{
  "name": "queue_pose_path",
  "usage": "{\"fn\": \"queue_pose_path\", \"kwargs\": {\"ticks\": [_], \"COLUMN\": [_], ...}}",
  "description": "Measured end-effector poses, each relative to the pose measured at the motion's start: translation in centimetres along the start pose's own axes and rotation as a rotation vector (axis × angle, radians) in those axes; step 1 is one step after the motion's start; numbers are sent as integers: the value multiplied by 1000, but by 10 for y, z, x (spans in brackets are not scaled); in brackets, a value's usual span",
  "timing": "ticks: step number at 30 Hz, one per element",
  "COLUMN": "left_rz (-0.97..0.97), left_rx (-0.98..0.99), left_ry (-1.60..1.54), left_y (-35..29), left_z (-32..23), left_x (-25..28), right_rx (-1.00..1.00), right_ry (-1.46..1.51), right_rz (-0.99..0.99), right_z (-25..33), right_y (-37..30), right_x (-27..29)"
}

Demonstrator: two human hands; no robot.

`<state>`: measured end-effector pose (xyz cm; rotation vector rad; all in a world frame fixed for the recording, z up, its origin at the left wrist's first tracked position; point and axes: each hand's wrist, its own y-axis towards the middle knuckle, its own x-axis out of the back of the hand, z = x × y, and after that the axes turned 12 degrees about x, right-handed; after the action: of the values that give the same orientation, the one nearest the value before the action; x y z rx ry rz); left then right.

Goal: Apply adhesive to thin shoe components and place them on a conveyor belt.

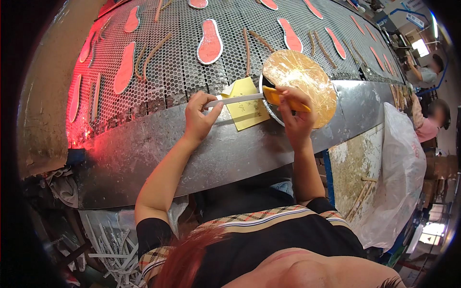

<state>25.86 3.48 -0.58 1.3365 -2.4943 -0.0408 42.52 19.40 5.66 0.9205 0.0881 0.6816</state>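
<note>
My left hand pinches one end of a thin white strip that lies across a yellow paper sheet on the metal ledge. My right hand grips a brush with a yellow handle, its head touching the other end of the strip. Right behind the brush stands a round glue pot caked with yellowish glue.
A perforated metal conveyor carries several red insoles and brown strips under red light. A white plastic bag hangs at the right. Other people sit at far right. White strip scraps lie at lower left.
</note>
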Motion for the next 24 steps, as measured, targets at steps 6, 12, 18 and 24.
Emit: {"fn": "queue_pose_path", "kwargs": {"ticks": [6,12,18,24], "left_rz": [21,-13,275,471], "left_rx": [1,-20,365,612], "left_ry": [58,17,-720,-1123], "left_y": [1,6,0,-1], "left_z": [0,7,5,-5], "left_x": [-2,-2,-21,-18], "right_rx": [17,54,9,-84], "right_ry": [-226,-226,-173,-240], "right_rz": [85,78,16,236], "right_z": [-5,-9,-5,-9], "right_y": [9,-4,-18,-22], "right_x": [5,17,23,31]}}
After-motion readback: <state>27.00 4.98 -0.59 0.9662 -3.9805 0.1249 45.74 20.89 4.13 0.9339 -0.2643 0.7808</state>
